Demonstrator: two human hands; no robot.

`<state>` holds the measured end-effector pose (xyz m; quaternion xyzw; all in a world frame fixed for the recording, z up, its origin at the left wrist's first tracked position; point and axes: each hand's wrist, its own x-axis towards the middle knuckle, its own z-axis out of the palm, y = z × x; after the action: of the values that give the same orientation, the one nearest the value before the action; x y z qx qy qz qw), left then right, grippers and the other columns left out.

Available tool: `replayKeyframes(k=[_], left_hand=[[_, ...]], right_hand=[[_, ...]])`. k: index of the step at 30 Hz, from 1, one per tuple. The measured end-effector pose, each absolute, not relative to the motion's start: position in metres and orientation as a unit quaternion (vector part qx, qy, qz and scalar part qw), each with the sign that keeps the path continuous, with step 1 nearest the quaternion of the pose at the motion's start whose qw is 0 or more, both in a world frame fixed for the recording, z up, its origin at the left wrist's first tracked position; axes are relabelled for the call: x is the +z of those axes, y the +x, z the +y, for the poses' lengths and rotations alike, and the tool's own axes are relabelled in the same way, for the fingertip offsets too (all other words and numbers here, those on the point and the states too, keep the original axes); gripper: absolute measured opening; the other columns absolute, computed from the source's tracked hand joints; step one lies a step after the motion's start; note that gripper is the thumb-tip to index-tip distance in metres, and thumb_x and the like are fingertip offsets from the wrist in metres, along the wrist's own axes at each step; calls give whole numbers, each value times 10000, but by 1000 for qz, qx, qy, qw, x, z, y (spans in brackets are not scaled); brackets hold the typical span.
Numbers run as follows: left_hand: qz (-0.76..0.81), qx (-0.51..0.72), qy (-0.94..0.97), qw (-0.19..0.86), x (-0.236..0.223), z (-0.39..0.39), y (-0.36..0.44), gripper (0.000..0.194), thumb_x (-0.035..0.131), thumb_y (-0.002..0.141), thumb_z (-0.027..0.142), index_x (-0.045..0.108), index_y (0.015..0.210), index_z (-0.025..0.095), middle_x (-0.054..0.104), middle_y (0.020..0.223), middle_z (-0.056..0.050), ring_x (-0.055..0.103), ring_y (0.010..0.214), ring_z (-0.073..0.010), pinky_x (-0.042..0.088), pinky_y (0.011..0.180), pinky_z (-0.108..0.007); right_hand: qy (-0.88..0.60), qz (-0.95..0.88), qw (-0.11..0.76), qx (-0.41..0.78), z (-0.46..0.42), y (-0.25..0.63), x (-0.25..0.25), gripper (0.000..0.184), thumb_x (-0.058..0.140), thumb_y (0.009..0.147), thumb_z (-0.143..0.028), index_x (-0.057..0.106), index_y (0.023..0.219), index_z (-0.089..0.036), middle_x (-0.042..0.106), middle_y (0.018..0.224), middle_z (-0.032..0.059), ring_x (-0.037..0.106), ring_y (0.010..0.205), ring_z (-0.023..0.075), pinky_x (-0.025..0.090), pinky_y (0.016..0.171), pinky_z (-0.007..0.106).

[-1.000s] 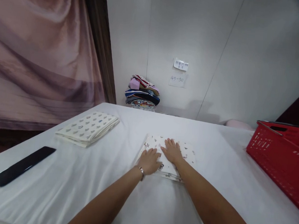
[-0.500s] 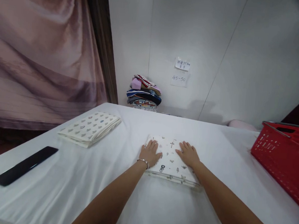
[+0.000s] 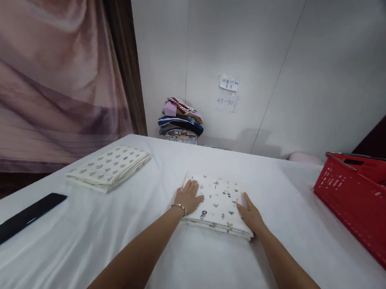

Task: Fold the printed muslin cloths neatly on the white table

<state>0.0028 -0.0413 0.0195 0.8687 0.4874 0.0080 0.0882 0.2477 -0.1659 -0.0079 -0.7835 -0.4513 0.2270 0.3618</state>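
Observation:
A white cloth (image 3: 220, 204) with small grey and tan prints lies folded into a rectangle in front of me. My left hand (image 3: 188, 198) rests flat on its left side, fingers stretched out; a bracelet circles that wrist. At the cloth's right edge is my right hand (image 3: 252, 216), its thumb on top and its fingers extended along the side. Whether any right fingers reach under the edge is hidden. A second folded cloth (image 3: 109, 164), cream with rows of grey motifs, lies to the left.
A white-covered table (image 3: 183, 268) carries everything. A long black flat strip (image 3: 22, 219) lies at the left, and a red plastic basket (image 3: 348, 205) stands at the right. Beyond the far edge are a stack of folded fabrics (image 3: 181, 121) and paper signs (image 3: 225, 101) on the wall.
My right hand has slid from the cloth's top to its right edge. My left hand stays on the left side. The whole view has shifted slightly.

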Motion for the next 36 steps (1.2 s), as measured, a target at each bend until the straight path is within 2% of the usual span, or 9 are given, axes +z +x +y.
replayKeyframes(k=[4,7,11,14,20,26,29,33,36], left_hand=[[487,12,868,91,20,-41,3,626,221,836,511,232,1387,213,113,1488,-12,26,1362,-224,223,1013,-503],[486,14,869,96,19,-41,2,621,230,834,511,240,1382,220,114,1489,-14,28,1361,-225,229,1008,-507],[487,14,867,107,21,-41,3,617,242,831,508,243,1379,224,110,1489,-20,23,1362,-216,221,1011,-510],[491,13,861,131,28,-41,3,619,272,823,514,253,1373,230,102,1490,-22,14,1362,-215,208,1022,-506],[459,-9,873,165,34,-60,-18,631,349,792,549,298,1355,268,142,1482,-14,75,1359,-225,138,1045,-535],[457,77,868,176,17,-82,-32,605,337,820,539,291,1363,278,158,1477,5,75,1361,-201,170,1063,-477],[445,127,867,182,10,-79,-33,551,366,831,490,362,1331,258,232,1458,-10,125,1354,-195,186,1075,-429],[470,214,838,175,4,-77,-36,496,382,843,398,429,1281,171,296,1432,-72,211,1331,-204,230,1070,-371],[541,248,787,165,6,-82,-39,478,381,842,376,423,1268,163,439,1334,-99,384,1235,-214,313,1008,-353]], right_hand=[[-749,-376,468,279,-191,234,0,774,600,706,-393,275,1391,-237,365,1390,38,387,1230,237,309,1019,338],[-701,-293,538,366,-205,224,10,883,650,675,-417,213,1410,-196,408,1357,95,494,1131,229,420,911,298],[-662,-217,540,473,-214,217,21,906,676,666,-434,202,1408,-220,518,1251,124,601,963,244,503,728,315],[-642,-227,548,485,-216,219,23,890,695,653,-392,234,1396,-228,591,1149,117,624,901,242,506,698,318],[-685,-238,550,413,-225,243,17,897,724,613,-406,291,1378,-229,654,986,88,642,812,217,482,747,305],[-673,-231,550,437,-230,261,9,877,744,592,-403,341,1352,-229,652,967,65,638,801,207,484,727,287],[-674,-227,553,434,-232,258,10,856,737,607,-410,347,1347,-230,651,953,57,634,773,197,486,698,280],[-668,-230,553,442,-235,256,13,824,715,636,-447,345,1345,-250,648,950,52,623,740,185,483,623,259],[-669,-231,552,441,-235,261,11,784,696,648,-485,372,1328,-266,634,1007,59,619,739,184,479,596,259]])
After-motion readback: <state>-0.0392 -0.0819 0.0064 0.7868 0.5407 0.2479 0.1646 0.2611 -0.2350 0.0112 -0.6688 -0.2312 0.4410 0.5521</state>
